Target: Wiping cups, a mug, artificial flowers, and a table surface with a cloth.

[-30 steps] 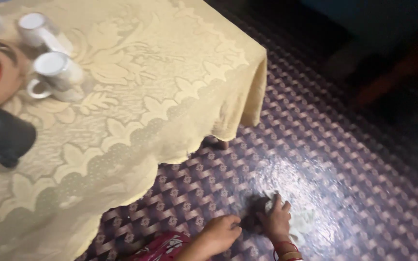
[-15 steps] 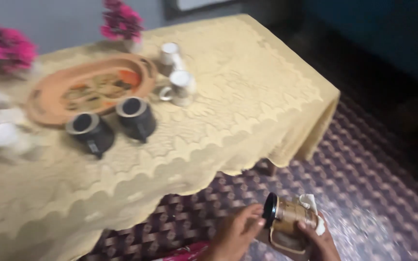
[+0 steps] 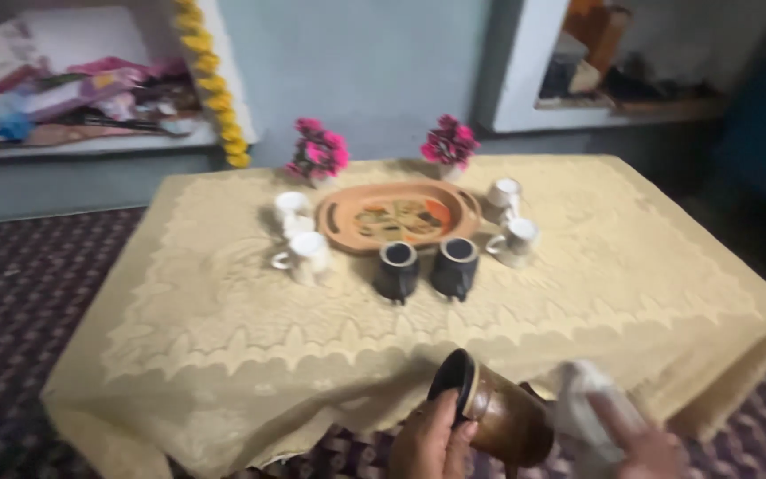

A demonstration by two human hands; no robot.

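Holding a brown glazed ceramic mug with a dark rim (image 3: 498, 415) at the near edge of the frame, the left hand (image 3: 432, 439) has its fingers curled against the mug's open mouth — the mug lies tilted on its side, mouth to the left, in front of the hanging edge of the yellow lace tablecloth (image 3: 223, 310). Farther back on the tabletop, two white cups (image 3: 301, 239) stand left of an oval orange tray (image 3: 401, 213), two black mugs (image 3: 427, 266) just near of it, two more white mugs (image 3: 511, 226) on its right. At the near right, the right hand (image 3: 644, 443) is blurred, fingers closed on a white cloth (image 3: 582, 399) just beside the mug's base.
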